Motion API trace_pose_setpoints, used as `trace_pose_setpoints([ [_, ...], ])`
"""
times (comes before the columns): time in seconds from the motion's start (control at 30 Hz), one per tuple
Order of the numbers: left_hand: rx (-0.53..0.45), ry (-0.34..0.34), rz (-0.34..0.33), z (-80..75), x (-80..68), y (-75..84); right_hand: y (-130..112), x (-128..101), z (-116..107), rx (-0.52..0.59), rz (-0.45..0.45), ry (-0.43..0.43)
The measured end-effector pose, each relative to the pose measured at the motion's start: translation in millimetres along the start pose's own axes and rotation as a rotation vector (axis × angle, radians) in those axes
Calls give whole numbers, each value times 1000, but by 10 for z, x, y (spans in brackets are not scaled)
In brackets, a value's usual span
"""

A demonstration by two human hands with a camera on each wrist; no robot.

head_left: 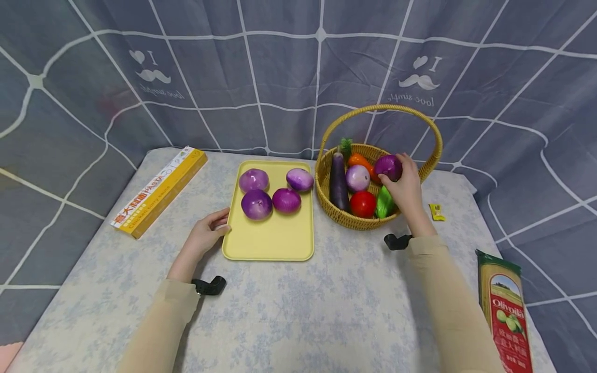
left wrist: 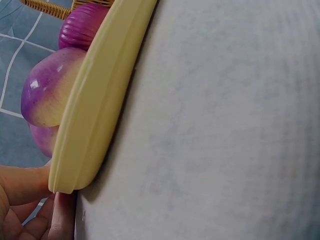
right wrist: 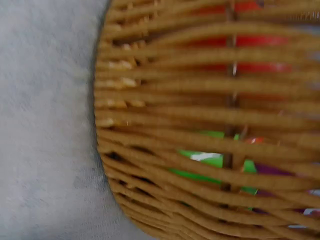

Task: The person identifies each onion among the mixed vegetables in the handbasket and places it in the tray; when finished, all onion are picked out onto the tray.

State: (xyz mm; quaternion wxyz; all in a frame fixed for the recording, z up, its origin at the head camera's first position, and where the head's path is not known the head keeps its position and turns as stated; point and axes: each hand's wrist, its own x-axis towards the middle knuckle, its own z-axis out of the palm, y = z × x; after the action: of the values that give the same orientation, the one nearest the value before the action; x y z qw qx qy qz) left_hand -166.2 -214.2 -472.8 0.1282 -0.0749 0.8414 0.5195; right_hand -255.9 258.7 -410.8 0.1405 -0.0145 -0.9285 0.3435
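My right hand (head_left: 404, 187) grips a purple onion (head_left: 388, 167) at the right side of a wicker basket (head_left: 347, 221). Around it in the basket lie an eggplant (head_left: 339, 181), a pale purple round vegetable (head_left: 358, 178), a tomato (head_left: 363, 204), a green vegetable (head_left: 384, 202) and an orange carrot-like one (head_left: 361, 161). My left hand (head_left: 211, 231) pinches the left edge of a yellow tray (head_left: 270, 243); in the left wrist view the thumb (left wrist: 27, 184) lies against its rim. Several purple vegetables (head_left: 256, 204) sit on the tray's far half. The right wrist view shows only basket weave (right wrist: 200, 115) and cloth.
A yellow pasta box (head_left: 160, 191) lies at the far left. On the right are a small yellow packet (head_left: 437, 212) and a bag of spaghetti (head_left: 506, 311) near the table edge. The basket's tall handle (head_left: 382, 108) arches over its contents. A grey checked curtain (head_left: 280, 77) hangs behind.
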Motion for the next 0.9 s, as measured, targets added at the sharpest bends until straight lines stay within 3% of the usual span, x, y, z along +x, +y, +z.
trace_pose_setpoints([
  [0.37,-7,-7,-18,23,-6,11,19,65,87,-28,118,-50],
  [0.9,2,-7,-10,-11,-13,-1,2,90,175,-45,124,-42],
])
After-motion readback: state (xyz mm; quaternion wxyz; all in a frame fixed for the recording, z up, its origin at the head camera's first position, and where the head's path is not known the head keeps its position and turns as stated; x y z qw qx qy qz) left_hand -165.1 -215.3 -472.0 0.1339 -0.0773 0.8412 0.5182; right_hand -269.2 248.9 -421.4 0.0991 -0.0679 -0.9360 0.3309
